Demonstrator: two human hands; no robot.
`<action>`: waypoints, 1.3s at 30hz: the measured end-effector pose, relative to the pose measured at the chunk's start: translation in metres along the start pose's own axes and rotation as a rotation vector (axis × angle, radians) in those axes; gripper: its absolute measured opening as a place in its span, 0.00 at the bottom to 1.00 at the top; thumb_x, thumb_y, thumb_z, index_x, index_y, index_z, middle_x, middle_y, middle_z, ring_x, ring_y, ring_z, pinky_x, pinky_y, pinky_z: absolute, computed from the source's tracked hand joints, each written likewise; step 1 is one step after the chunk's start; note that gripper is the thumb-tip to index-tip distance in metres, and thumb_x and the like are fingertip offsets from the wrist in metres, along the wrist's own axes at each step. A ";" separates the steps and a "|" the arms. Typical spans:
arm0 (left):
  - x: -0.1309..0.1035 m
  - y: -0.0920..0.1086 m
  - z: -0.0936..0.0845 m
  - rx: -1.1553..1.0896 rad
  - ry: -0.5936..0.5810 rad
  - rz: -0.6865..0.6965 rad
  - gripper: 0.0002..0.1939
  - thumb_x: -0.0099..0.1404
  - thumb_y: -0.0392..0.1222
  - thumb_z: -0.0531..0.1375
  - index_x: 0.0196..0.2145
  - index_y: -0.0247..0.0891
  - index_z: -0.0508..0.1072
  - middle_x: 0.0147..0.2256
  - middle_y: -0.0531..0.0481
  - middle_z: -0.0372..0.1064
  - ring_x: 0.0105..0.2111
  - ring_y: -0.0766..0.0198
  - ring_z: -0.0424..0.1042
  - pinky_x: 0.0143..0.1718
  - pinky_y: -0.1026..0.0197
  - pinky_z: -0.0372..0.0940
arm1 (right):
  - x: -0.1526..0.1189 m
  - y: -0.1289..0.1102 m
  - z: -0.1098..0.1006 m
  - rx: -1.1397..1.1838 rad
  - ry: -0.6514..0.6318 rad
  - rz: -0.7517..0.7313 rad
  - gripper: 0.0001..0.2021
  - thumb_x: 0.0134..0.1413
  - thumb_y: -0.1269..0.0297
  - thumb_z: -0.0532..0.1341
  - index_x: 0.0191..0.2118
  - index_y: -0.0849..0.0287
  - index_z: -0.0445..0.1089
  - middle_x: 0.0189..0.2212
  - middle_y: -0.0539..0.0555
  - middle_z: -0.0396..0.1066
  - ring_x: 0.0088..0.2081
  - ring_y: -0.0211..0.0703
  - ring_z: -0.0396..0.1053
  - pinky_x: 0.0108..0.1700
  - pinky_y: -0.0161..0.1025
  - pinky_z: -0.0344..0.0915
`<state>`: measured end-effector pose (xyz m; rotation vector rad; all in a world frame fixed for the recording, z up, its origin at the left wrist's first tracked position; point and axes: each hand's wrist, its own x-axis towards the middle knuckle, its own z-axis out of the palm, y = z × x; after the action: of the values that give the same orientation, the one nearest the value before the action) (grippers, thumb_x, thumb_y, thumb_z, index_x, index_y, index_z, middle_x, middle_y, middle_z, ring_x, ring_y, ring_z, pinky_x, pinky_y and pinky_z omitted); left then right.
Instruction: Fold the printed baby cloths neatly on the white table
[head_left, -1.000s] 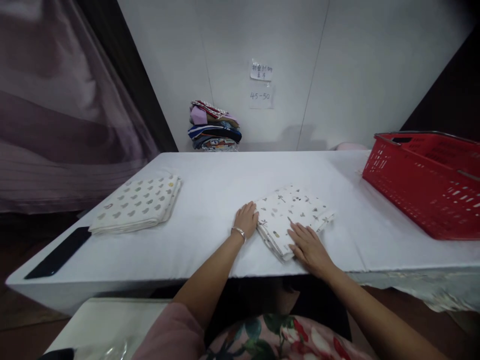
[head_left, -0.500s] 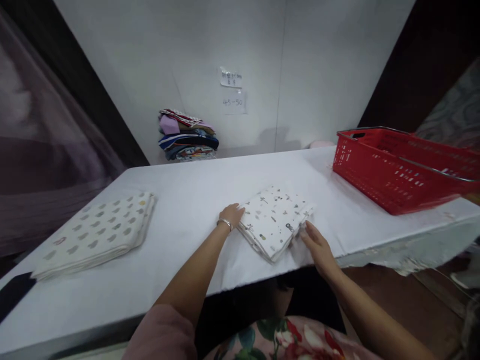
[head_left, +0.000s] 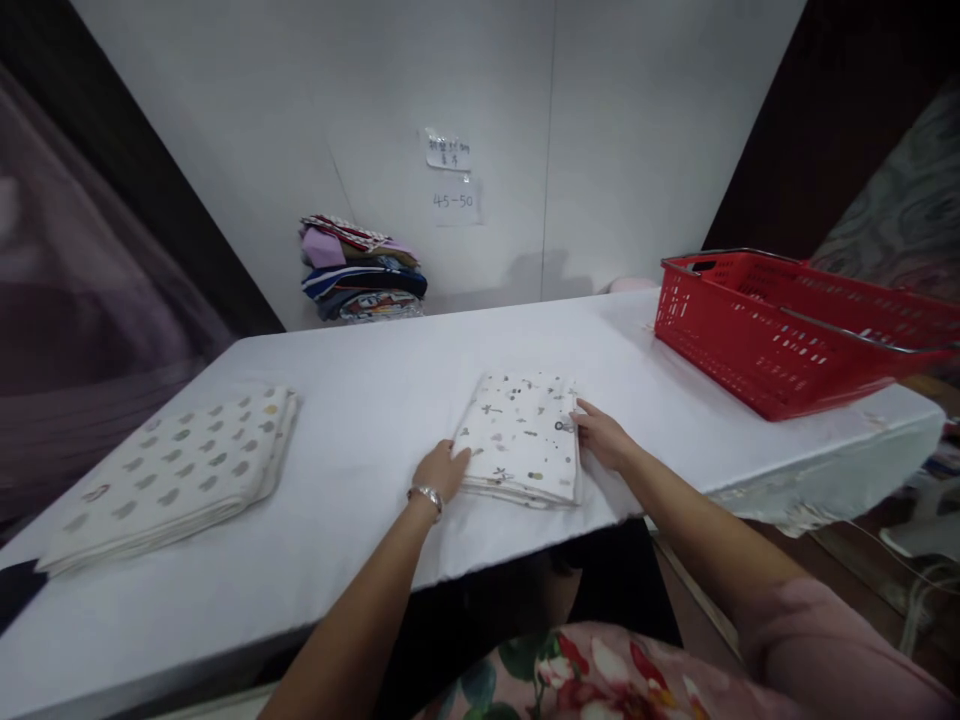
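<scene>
A folded white cloth (head_left: 521, 436) with small scattered prints lies on the white-covered table in front of me, its near edge showing several layers. At its lower left corner my left hand (head_left: 441, 472), with a silver bracelet at the wrist, is closed on the edge; the thumb shows and the other fingers are partly hidden. My right hand (head_left: 602, 436) grips the right edge, fingertips on the fabric. Farther left rests a second folded cloth (head_left: 184, 465), cream with rows of grey shapes, apart from both hands.
A red plastic basket (head_left: 757, 345) with metal handles stands on the right of the table (head_left: 360, 400). Behind the far edge is a stack of folded fabrics (head_left: 364, 275) against the wall. Paper signs (head_left: 454, 200) hang there. A dark piece (head_left: 19, 590) lies at the left edge.
The printed cloth has turned so its near edge faces me more squarely, and has shifted slightly left. My right hand has moved up along its right side and my left hand down toward me.
</scene>
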<state>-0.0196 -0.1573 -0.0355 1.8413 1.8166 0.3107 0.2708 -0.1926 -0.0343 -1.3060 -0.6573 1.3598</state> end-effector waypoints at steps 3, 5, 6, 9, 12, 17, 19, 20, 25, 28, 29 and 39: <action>-0.029 -0.004 0.005 -0.085 -0.010 -0.023 0.29 0.63 0.53 0.54 0.56 0.32 0.62 0.49 0.37 0.69 0.47 0.50 0.70 0.46 0.55 0.61 | 0.017 -0.003 0.000 -0.145 0.046 -0.001 0.38 0.47 0.66 0.65 0.63 0.56 0.51 0.52 0.60 0.67 0.47 0.47 0.69 0.50 0.44 0.65; -0.039 -0.005 0.006 -0.118 -0.020 -0.030 0.30 0.62 0.53 0.55 0.57 0.33 0.61 0.47 0.38 0.70 0.45 0.50 0.70 0.45 0.56 0.61 | 0.018 -0.002 -0.002 -0.213 0.084 -0.014 0.38 0.45 0.65 0.66 0.63 0.56 0.52 0.57 0.61 0.62 0.50 0.47 0.67 0.51 0.43 0.64; -0.040 -0.005 0.006 -0.129 -0.022 -0.034 0.31 0.61 0.53 0.56 0.57 0.33 0.60 0.46 0.38 0.71 0.44 0.51 0.71 0.44 0.56 0.61 | 0.017 0.000 -0.003 -0.233 0.093 -0.013 0.38 0.46 0.65 0.66 0.63 0.55 0.52 0.58 0.61 0.61 0.51 0.48 0.66 0.50 0.43 0.65; -0.032 -0.004 0.004 -0.161 -0.006 -0.030 0.33 0.60 0.52 0.58 0.58 0.32 0.59 0.43 0.39 0.73 0.42 0.52 0.72 0.42 0.57 0.62 | 0.007 0.005 -0.010 -0.250 0.081 0.022 0.38 0.47 0.63 0.66 0.64 0.56 0.50 0.56 0.61 0.63 0.48 0.48 0.68 0.45 0.42 0.68; -0.017 0.000 0.003 -0.223 0.020 -0.024 0.34 0.59 0.50 0.59 0.59 0.32 0.57 0.42 0.40 0.73 0.43 0.53 0.72 0.43 0.57 0.62 | -0.005 0.009 -0.015 -0.279 0.075 0.063 0.38 0.48 0.60 0.65 0.63 0.58 0.50 0.52 0.62 0.67 0.42 0.46 0.70 0.36 0.40 0.69; -0.002 0.009 0.010 -0.455 0.045 -0.104 0.34 0.55 0.48 0.63 0.56 0.32 0.61 0.50 0.36 0.68 0.48 0.52 0.69 0.48 0.57 0.61 | -0.017 0.005 -0.015 -0.369 -0.001 0.167 0.24 0.51 0.55 0.63 0.52 0.60 0.64 0.39 0.59 0.73 0.28 0.39 0.69 0.24 0.34 0.64; -0.002 0.010 0.011 -0.620 0.014 -0.145 0.32 0.53 0.47 0.66 0.52 0.32 0.65 0.49 0.36 0.69 0.47 0.51 0.70 0.47 0.57 0.63 | -0.017 0.002 -0.014 -0.373 -0.074 0.223 0.18 0.53 0.53 0.61 0.44 0.62 0.68 0.33 0.57 0.73 0.26 0.38 0.68 0.23 0.33 0.62; -0.003 0.010 0.011 -0.731 -0.041 -0.162 0.30 0.52 0.47 0.66 0.50 0.32 0.66 0.47 0.36 0.71 0.45 0.52 0.72 0.46 0.57 0.65 | -0.016 0.000 -0.014 -0.367 -0.103 0.244 0.17 0.53 0.52 0.61 0.41 0.63 0.69 0.31 0.57 0.73 0.26 0.38 0.68 0.24 0.34 0.63; -0.012 0.008 0.003 -1.208 -0.470 -0.245 0.19 0.57 0.45 0.62 0.43 0.30 0.71 0.36 0.39 0.76 0.36 0.55 0.76 0.39 0.57 0.70 | -0.011 0.001 -0.012 -0.289 -0.186 0.289 0.18 0.54 0.50 0.59 0.38 0.62 0.69 0.30 0.57 0.72 0.29 0.40 0.68 0.27 0.35 0.63; -0.015 0.007 -0.001 -1.276 -0.561 -0.306 0.17 0.59 0.45 0.61 0.42 0.29 0.72 0.34 0.40 0.76 0.37 0.56 0.76 0.39 0.59 0.70 | -0.013 0.003 -0.012 -0.245 -0.241 0.322 0.18 0.54 0.47 0.57 0.35 0.60 0.68 0.24 0.53 0.69 0.24 0.37 0.64 0.25 0.33 0.60; -0.016 0.007 -0.002 -1.280 -0.569 -0.309 0.18 0.59 0.46 0.60 0.42 0.29 0.72 0.34 0.40 0.76 0.37 0.56 0.76 0.40 0.59 0.70 | -0.015 0.004 -0.012 -0.233 -0.254 0.333 0.19 0.54 0.46 0.57 0.33 0.60 0.67 0.21 0.50 0.67 0.22 0.36 0.62 0.23 0.32 0.57; -0.013 0.001 0.002 -1.002 -0.393 -0.135 0.17 0.61 0.44 0.58 0.47 0.34 0.69 0.43 0.42 0.74 0.42 0.58 0.74 0.42 0.59 0.70 | -0.023 0.011 -0.011 -0.328 -0.135 0.091 0.12 0.48 0.58 0.65 0.37 0.59 0.70 0.25 0.52 0.72 0.23 0.38 0.65 0.27 0.36 0.62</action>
<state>-0.0187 -0.1708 -0.0337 0.9760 1.1547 0.6153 0.2736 -0.2200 -0.0390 -1.5267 -0.9547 1.4659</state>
